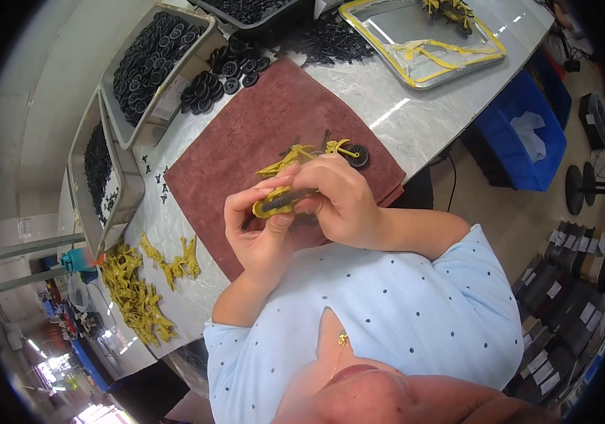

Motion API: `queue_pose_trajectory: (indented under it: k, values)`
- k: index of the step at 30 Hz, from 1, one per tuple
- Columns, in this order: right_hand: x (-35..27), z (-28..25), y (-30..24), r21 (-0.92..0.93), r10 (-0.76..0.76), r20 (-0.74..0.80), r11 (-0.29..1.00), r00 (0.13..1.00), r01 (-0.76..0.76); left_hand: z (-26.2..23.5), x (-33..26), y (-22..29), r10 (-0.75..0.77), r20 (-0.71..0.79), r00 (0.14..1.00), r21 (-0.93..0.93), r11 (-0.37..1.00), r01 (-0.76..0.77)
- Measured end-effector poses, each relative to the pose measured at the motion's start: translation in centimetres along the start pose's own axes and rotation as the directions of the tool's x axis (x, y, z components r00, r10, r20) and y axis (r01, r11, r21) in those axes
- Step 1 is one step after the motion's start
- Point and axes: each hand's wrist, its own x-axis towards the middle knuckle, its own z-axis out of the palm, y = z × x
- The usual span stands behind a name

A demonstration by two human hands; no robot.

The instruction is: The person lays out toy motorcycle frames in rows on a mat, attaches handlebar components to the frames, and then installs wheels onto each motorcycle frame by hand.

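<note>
Close to my chest, my left hand (251, 237) grips a toy motorcycle part (271, 203), yellow with a dark strip, between thumb and fingers. My right hand (345, 201) is closed on the other end of the same part, and its fingers hide much of it. Just beyond my hands, a yellow toy motorcycle (290, 161) with a black spoked wheel (357, 155) lies on a dark red cloth (246, 120). My right knuckles partly cover it, so I cannot tell whether it is one piece or two.
A bin of black toy wheels (150, 63) stands at far left, with loose wheels (207, 88) beside it. Small black parts fill another bin (97, 169). Yellow toy frames (133, 290) are piled at left. A yellow-edged tray (423, 42) sits far right, above a blue crate (518, 148).
</note>
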Motion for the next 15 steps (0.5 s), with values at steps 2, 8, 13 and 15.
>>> queue_pose_trajectory:
  k: [2, 8, 13, 15]
  values:
    - [0.1, 0.1, -0.2, 0.002, -0.001, -0.008, 1.0, 1.0, 0.001, 0.0, 0.0, 0.4, 0.017, 0.017, 1.0, 0.026, 0.999, -0.018]
    - [0.7, 0.1, -0.5, 0.017, 0.022, 0.018, 1.0, 1.0, -0.023, -0.2, 0.4, 0.7, 0.017, -0.023, 1.0, 0.02, 1.0, -0.016]
    - [1.7, -0.5, -1.2, -0.012, -0.015, 0.014, 1.0, 1.0, 0.016, -0.8, 0.6, 1.0, -0.146, -0.054, 0.988, -0.296, 0.947, 0.124]
    - [1.4, -0.7, -1.4, 0.092, 0.158, -0.098, 0.985, 0.983, -0.149, -0.7, 0.9, 0.9, -0.17, -0.068, 0.983, -0.356, 0.924, 0.135]
